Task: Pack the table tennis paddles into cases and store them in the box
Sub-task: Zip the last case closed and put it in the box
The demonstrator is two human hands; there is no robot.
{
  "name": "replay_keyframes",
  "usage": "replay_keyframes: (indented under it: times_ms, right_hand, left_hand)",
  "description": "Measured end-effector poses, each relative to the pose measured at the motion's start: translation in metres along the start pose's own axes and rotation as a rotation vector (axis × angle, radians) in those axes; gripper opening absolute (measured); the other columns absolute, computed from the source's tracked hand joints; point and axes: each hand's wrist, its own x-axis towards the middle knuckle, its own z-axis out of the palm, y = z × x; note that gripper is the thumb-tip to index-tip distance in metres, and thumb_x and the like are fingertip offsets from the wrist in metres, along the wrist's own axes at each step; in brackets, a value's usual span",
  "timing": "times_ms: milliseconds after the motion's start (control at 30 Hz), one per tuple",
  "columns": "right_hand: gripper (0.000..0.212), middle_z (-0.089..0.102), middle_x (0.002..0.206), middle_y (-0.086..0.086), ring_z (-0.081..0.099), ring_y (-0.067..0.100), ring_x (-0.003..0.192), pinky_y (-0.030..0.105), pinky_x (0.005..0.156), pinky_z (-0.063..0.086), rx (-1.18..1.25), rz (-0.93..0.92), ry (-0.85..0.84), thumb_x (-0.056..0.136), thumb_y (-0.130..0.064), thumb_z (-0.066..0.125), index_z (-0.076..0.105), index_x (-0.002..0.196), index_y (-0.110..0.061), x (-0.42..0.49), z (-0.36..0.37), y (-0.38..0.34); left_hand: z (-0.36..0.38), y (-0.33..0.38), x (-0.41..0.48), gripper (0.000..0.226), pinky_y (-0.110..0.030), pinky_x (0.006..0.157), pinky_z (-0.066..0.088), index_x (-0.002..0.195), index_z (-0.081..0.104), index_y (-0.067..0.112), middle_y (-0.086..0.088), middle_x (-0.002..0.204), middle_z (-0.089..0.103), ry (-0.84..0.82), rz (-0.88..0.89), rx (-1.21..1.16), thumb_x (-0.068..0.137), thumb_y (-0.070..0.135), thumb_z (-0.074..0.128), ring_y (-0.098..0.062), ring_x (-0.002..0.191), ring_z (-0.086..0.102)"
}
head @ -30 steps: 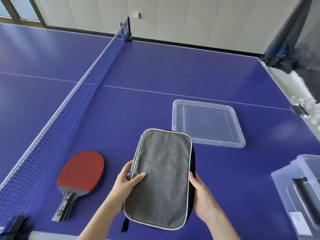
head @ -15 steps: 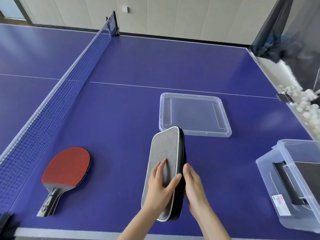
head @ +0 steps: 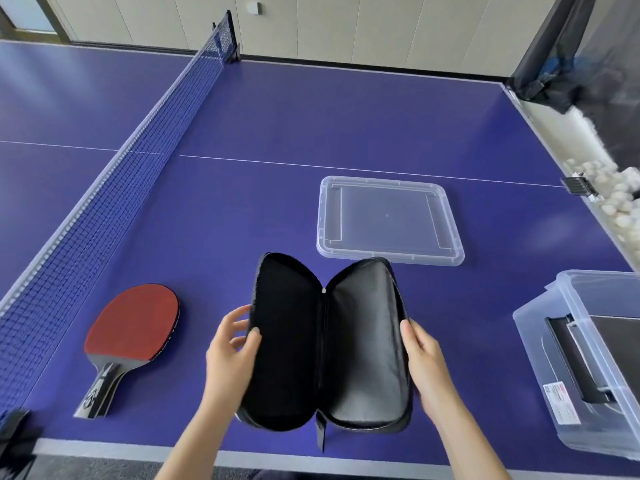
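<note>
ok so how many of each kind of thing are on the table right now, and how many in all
red paddle: 1
black case, open: 1
clear lid: 1
clear box: 1
total: 4, leaving out the unidentifiable dark item in the box

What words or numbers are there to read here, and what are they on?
Nothing here can be read for sure.
Paddle handle: white marks, too blurred to read.
Sticker on the box: red mark and small print, too small to read.
Case and lid: no writing shows.
</note>
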Motion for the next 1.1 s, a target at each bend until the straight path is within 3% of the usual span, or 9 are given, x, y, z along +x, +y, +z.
replay_keyframes:
  times_ms: [133,233,333,400,467,667,800,933,1100]
  right_hand:
    - [0.027,0.070,0.099,0.011,0.062,0.015,0.086,0.034,0.080,0.048,-0.062,0.072,0.051,0.100,-0.028,0.045,0.067,0.095,-0.014,0.017,-0.032,0.025]
    - [0.025,0.069,0.084,0.002,0.060,0.012,0.079,0.028,0.073,0.045,-0.154,0.103,0.113,0.100,-0.021,0.045,0.066,0.089,-0.012,0.029,-0.051,0.048]
    - [0.033,0.042,0.062,0.003,0.038,0.018,0.063,0.030,0.060,0.030,-0.360,0.141,0.180,0.098,-0.018,0.050,0.048,0.070,0.000,0.038,-0.065,0.075]
    - [0.039,0.032,0.057,0.002,0.028,0.017,0.058,0.031,0.056,0.023,-0.499,0.133,0.221,0.094,-0.014,0.055,0.037,0.061,-0.006,0.041,-0.069,0.089]
    - [0.039,0.037,0.051,-0.004,0.031,0.016,0.053,0.032,0.053,0.027,-0.575,0.123,0.244,0.091,-0.013,0.059,0.038,0.058,-0.013,0.042,-0.066,0.098]
    - [0.019,0.060,0.070,0.003,0.054,0.028,0.069,0.034,0.055,0.039,-0.732,0.135,0.325,0.093,-0.018,0.057,0.055,0.077,-0.007,0.039,-0.060,0.119]
    - [0.012,0.061,0.079,0.005,0.054,0.029,0.074,0.035,0.059,0.041,-0.788,0.091,0.349,0.092,-0.015,0.058,0.054,0.085,-0.005,0.039,-0.058,0.120]
    - [0.009,0.060,0.078,0.007,0.053,0.028,0.073,0.034,0.059,0.038,-0.748,0.072,0.378,0.089,-0.011,0.060,0.054,0.088,-0.005,0.041,-0.060,0.121]
    - [0.015,0.060,0.088,0.007,0.051,0.025,0.076,0.031,0.064,0.035,-0.667,-0.014,0.511,0.090,-0.013,0.060,0.057,0.102,-0.004,0.045,-0.049,0.110]
  left_hand:
    - [-0.012,-0.027,0.018,0.042,-0.037,0.073,0.056,0.110,0.060,0.038,0.007,0.094,0.069,-0.037,-0.093,0.064,0.083,0.008,0.072,-0.014,0.081,0.069]
    - [-0.016,-0.050,0.032,0.039,-0.038,0.073,0.055,0.109,0.063,0.030,0.000,0.097,0.068,0.028,-0.132,0.116,0.083,0.001,0.068,-0.020,0.081,0.068]
    - [-0.021,-0.074,0.040,0.034,-0.033,0.066,0.050,0.106,0.065,0.025,-0.002,0.095,0.069,0.083,-0.182,0.154,0.082,0.001,0.068,-0.021,0.081,0.066]
    - [-0.021,-0.088,0.042,0.032,-0.032,0.065,0.047,0.103,0.065,0.024,-0.003,0.093,0.069,0.107,-0.205,0.197,0.082,0.001,0.069,-0.023,0.081,0.066]
    - [-0.019,-0.097,0.042,0.032,-0.032,0.065,0.045,0.103,0.064,0.024,-0.003,0.093,0.068,0.129,-0.207,0.249,0.082,0.001,0.069,-0.022,0.080,0.064]
    - [-0.010,-0.111,0.037,0.028,-0.030,0.072,0.038,0.100,0.066,0.016,-0.003,0.094,0.061,0.183,-0.153,0.397,0.082,-0.004,0.065,-0.022,0.079,0.057]
    - [-0.012,-0.112,0.039,0.023,-0.029,0.070,0.036,0.097,0.066,0.014,-0.007,0.094,0.056,0.188,-0.145,0.464,0.082,-0.003,0.066,-0.015,0.070,0.052]
    - [-0.014,-0.112,0.042,0.029,-0.031,0.073,0.040,0.105,0.066,0.016,-0.006,0.098,0.059,0.172,-0.174,0.433,0.082,-0.001,0.066,-0.012,0.073,0.054]
    - [-0.028,-0.110,0.041,0.033,-0.033,0.072,0.045,0.115,0.061,0.017,-0.004,0.105,0.060,0.175,-0.149,0.402,0.084,0.011,0.071,-0.021,0.082,0.059]
